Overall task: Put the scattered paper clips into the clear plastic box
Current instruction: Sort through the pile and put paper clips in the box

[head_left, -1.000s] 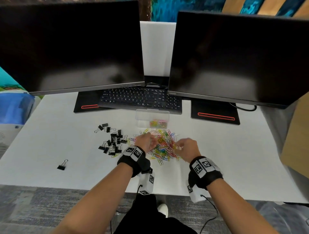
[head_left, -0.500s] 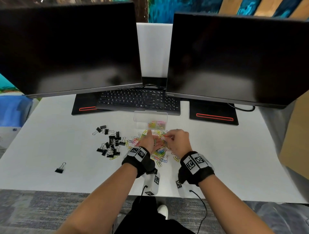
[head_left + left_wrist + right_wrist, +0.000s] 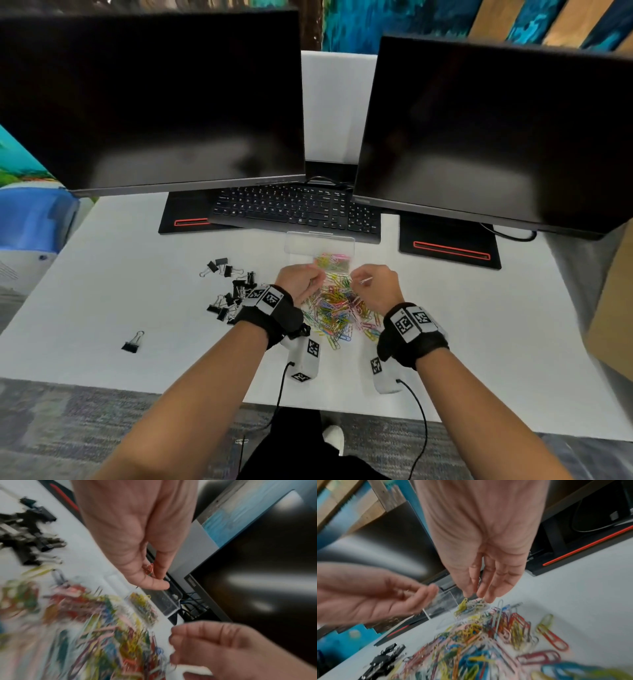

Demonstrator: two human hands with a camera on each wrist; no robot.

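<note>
Head view: carrying clips from pile [image 3: 337, 306] toward clear box [image 3: 320, 245] at far edge of pile, just in front of keyboard [image 3: 294, 209].

Left hand [image 3: 301, 282]: pinching a few clips, reddish ones visible between thumb and fingers [image 3: 149, 568], hovering near box's near side. Right hand [image 3: 375, 286]: fingers hanging relaxed and apart over box's clip-filled end in wrist view [image 3: 489, 585]; head view hinting at something thin and pale near its fingertips, too blurred to call, so grip on anything unconfirmed.

Box already holding a small batch of clips at right end; bulk still lying on tabletop [image 3: 479, 325].

Doing this step well, judging from layout:
- Moving left hand fully past near rim before letting go; dropping short means clips landing back on pile.
- Releasing low, close over opening; clips bouncing off hard plastic otherwise.
- Aiming at left, emptier end of box.
- Avoiding contact with box wall; light box likely sliding toward keyboard.
- Alternating hands rather than crowding both over a narrow opening.
- Watching for tangled clips trailing out of a pinch.
- Keeping clear of black binder clips [image 3: 236, 291] left of pile; not part of job.
</note>
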